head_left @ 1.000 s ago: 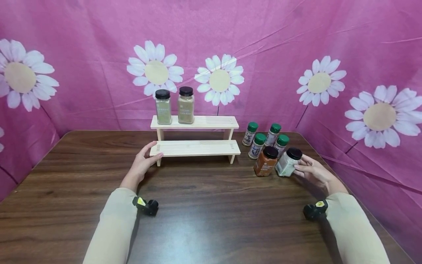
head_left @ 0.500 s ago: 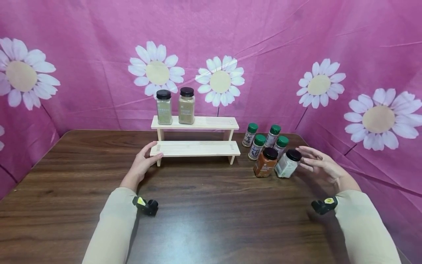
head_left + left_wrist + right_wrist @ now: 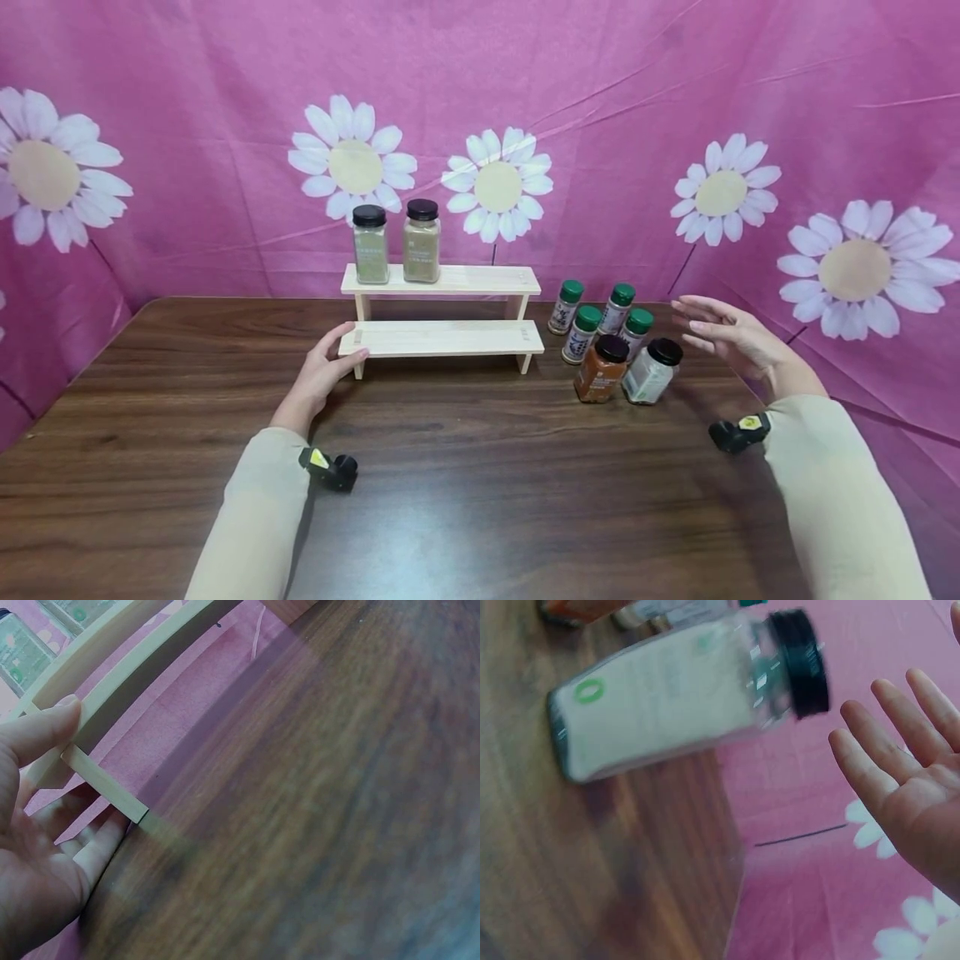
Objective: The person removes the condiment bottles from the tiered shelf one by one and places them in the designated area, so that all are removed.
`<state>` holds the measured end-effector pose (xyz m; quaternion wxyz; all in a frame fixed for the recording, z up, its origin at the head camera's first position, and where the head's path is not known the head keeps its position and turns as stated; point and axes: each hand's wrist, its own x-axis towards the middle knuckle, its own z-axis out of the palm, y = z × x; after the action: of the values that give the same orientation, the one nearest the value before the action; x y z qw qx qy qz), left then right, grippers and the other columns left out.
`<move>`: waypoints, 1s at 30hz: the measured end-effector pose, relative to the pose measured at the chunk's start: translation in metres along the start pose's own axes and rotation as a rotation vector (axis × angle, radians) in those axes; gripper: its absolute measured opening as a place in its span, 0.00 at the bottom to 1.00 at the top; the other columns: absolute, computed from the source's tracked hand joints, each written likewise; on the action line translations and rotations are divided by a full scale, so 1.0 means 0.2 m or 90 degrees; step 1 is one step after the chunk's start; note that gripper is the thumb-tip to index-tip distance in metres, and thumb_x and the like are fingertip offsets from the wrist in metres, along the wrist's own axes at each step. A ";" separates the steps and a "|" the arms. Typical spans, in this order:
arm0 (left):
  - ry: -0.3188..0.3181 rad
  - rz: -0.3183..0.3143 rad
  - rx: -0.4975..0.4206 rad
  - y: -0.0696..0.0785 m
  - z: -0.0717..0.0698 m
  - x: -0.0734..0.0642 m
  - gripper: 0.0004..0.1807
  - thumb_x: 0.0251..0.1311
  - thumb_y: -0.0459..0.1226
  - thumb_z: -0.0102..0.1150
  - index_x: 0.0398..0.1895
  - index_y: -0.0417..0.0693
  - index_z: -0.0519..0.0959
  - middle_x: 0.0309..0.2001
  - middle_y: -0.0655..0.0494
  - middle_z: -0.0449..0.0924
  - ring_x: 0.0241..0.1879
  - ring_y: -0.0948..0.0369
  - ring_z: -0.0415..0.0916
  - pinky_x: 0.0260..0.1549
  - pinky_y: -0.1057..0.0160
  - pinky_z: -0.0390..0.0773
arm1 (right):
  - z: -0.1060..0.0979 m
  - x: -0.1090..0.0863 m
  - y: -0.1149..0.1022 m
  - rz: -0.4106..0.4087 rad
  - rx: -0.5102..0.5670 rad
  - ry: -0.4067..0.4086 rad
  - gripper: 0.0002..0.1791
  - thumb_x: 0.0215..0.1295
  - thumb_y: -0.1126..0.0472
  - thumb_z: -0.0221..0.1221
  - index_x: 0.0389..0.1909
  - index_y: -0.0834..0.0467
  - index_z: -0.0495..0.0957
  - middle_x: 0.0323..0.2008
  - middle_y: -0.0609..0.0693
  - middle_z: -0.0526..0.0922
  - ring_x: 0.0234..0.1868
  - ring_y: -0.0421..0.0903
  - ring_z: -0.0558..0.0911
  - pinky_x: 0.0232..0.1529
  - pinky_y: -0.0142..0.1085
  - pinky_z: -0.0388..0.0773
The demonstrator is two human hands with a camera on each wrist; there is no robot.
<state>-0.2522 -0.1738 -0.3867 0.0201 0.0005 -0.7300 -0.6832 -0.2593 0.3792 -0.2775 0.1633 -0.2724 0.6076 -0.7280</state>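
My left hand (image 3: 322, 372) holds the left end of the two-tier wooden spice rack (image 3: 442, 337). In the left wrist view its thumb (image 3: 56, 727) lies on the lower shelf, the other fingers by the rack's leg. My right hand (image 3: 738, 340) hovers with spread fingers to the right of a square jar of white seasoning (image 3: 651, 375), apart from it and holding nothing. In the right wrist view that black-lidded jar (image 3: 660, 701) stands on the table. An orange-red spice jar (image 3: 600, 372) is just left of it.
Several green-capped shakers (image 3: 579, 337) cluster behind the two jars. On the rack's upper shelf stand a jar of green powder (image 3: 371, 250) and a jar of brownish powder (image 3: 422, 248). A pink flowered cloth (image 3: 600, 150) hangs behind the wooden table (image 3: 480, 467).
My right hand has let go of the white seasoning jar and moved up and to the right, its fingers spreading. My left hand has stayed on the rack.
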 end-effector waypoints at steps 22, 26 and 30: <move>-0.002 -0.001 -0.001 -0.01 -0.01 0.01 0.36 0.52 0.36 0.58 0.63 0.44 0.54 0.60 0.43 0.55 0.53 0.56 0.55 0.51 0.60 0.55 | 0.32 0.43 -0.04 0.135 -0.192 0.115 0.27 0.61 0.66 0.50 0.62 0.59 0.55 0.60 0.53 0.58 0.59 0.46 0.56 0.57 0.51 0.45; -0.002 0.001 -0.002 -0.01 0.00 0.00 0.36 0.52 0.36 0.58 0.63 0.44 0.54 0.59 0.42 0.56 0.52 0.57 0.56 0.50 0.63 0.56 | 0.39 0.52 -0.02 0.128 -0.172 0.112 0.29 0.59 0.67 0.52 0.61 0.61 0.55 0.61 0.60 0.54 0.60 0.51 0.54 0.56 0.47 0.51; -0.002 0.002 -0.002 -0.01 0.00 0.00 0.35 0.52 0.35 0.58 0.63 0.44 0.54 0.59 0.42 0.57 0.51 0.57 0.56 0.47 0.65 0.58 | 0.45 0.60 0.00 0.130 -0.152 0.098 0.31 0.58 0.67 0.53 0.62 0.62 0.53 0.61 0.61 0.54 0.60 0.55 0.53 0.56 0.46 0.52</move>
<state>-0.2528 -0.1734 -0.3880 0.0199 -0.0015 -0.7290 -0.6842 -0.3020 0.2399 -0.2430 0.1557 -0.1706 0.7249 -0.6489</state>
